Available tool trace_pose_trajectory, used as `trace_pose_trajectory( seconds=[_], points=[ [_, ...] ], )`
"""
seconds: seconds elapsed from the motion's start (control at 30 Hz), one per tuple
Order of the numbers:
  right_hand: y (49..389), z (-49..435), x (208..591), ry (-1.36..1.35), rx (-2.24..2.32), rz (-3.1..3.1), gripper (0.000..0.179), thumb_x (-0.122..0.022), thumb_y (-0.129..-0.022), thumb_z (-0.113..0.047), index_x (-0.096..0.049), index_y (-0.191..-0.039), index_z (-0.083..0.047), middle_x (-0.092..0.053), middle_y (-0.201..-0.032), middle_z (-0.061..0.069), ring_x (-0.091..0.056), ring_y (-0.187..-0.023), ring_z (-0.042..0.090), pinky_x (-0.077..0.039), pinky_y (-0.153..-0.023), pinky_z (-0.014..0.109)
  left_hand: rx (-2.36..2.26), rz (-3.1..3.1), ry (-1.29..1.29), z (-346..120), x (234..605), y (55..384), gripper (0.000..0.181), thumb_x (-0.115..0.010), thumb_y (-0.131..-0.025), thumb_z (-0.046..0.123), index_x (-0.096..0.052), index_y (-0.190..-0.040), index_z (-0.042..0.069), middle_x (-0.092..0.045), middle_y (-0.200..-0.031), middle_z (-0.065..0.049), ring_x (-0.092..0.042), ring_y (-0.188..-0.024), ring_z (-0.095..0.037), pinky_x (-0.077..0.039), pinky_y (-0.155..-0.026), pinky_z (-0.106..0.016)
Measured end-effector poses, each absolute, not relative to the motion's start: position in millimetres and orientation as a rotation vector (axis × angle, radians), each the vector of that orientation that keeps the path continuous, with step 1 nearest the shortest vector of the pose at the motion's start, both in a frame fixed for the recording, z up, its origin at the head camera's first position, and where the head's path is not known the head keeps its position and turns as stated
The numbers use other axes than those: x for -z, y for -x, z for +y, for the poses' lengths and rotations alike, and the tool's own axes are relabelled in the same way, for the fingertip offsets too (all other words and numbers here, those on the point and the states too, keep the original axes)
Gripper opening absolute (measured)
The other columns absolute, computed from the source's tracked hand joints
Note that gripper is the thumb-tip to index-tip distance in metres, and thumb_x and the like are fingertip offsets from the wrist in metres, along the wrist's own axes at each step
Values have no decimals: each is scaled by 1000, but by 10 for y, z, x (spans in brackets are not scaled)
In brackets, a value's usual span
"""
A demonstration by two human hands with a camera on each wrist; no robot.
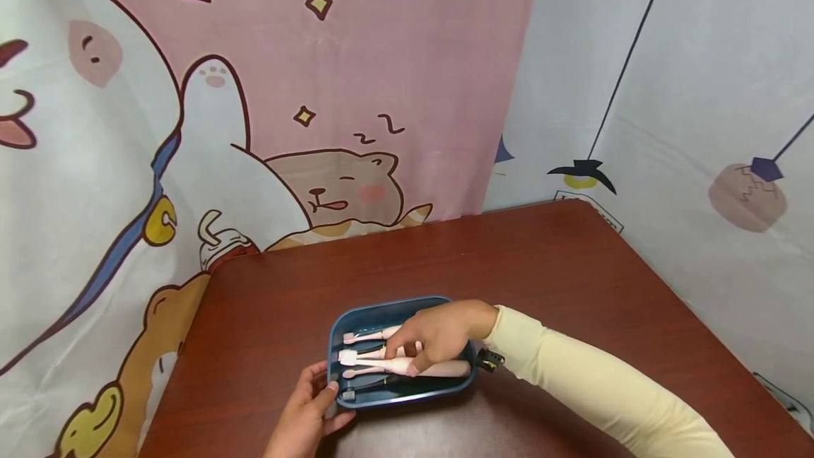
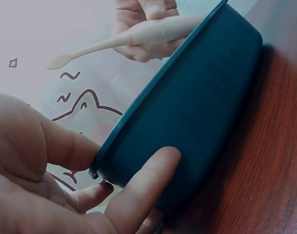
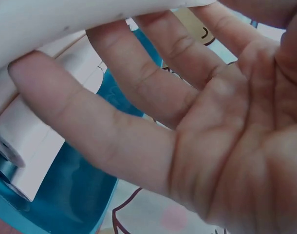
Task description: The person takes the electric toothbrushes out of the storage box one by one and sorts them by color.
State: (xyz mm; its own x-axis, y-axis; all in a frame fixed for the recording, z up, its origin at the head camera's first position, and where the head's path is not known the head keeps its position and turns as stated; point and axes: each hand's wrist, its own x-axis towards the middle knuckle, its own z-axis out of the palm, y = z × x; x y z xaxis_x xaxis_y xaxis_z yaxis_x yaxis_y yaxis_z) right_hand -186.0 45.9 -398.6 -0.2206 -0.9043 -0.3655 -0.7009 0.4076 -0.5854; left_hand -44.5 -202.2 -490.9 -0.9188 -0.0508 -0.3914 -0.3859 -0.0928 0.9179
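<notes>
A blue plastic bin (image 1: 372,316) stands on the table with several toothbrushes lying lengthwise in it. My left hand (image 1: 308,405) grips the bin's left end, thumb at the rim and fingers against the outer wall. Over the bin, my right hand (image 1: 439,331) holds a white electric toothbrush (image 1: 445,369) by its thick handle, the brush head pointing left. In the left wrist view this toothbrush (image 2: 156,31) shows above the rim. Beneath it lie other pale toothbrushes (image 1: 362,337) and a black toothbrush (image 1: 369,386) along the near wall. My right hand hides part of their handles.
The reddish-brown wooden table (image 1: 509,260) extends behind the bin and to its right. A cartoon-printed cloth (image 1: 420,55) hangs along the table's back and sides. A small black device (image 1: 490,360) sits at my right wrist, close to the bin's right end.
</notes>
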Motion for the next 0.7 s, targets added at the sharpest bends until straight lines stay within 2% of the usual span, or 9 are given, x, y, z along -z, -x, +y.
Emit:
trace_pose_trajectory(
  seconds=[0.2,0.27,0.47,0.63,0.7],
  points=[
    [1869,507,3999,1272,553,1954,33,-62,-97,-29,-60,-129,-36,-63,-107,-12,-61,-85,4,-55,-65,24,-2099,1946,458,-2012,4898,434,49,-37,-107,10,-14,-148,-2,-27,-144,-35,-58,-114,-31,-57,-84,-54],
    [1881,526,4009,1277,629,1952,33,-62,-98,-27,-59,-131,-33,-63,-107,-11,-60,-88,3,-54,-68,22,-2101,1952,438,-2007,4890,432,49,-37,-106,10,-13,-148,-2,-26,-145,-35,-58,-114,-32,-57,-85,-54],
    [1932,568,4044,1248,918,1915,31,-62,-98,-20,-62,-126,-33,-65,-103,-3,-63,-85,14,-52,-58,23,-2067,2001,384,-2026,4846,443,49,-34,-105,7,-12,-148,-1,-26,-145,-36,-58,-113,-33,-58,-83,-52],
    [1970,611,4074,1184,1053,1967,32,-62,-98,-21,-62,-125,-39,-65,-105,-5,-59,-92,15,-49,-66,24,-2049,1987,370,-2045,4822,458,49,-33,-105,6,-11,-148,-1,-25,-145,-36,-59,-111,-32,-58,-83,-52],
    [1979,631,4088,1166,1104,1978,31,-62,-98,-23,-62,-125,-38,-65,-111,-6,-60,-95,15,-50,-72,26,-2048,1977,370,-2046,4820,464,49,-33,-105,6,-11,-148,-1,-25,-145,-36,-59,-110,-31,-58,-83,-52]
  ],
)
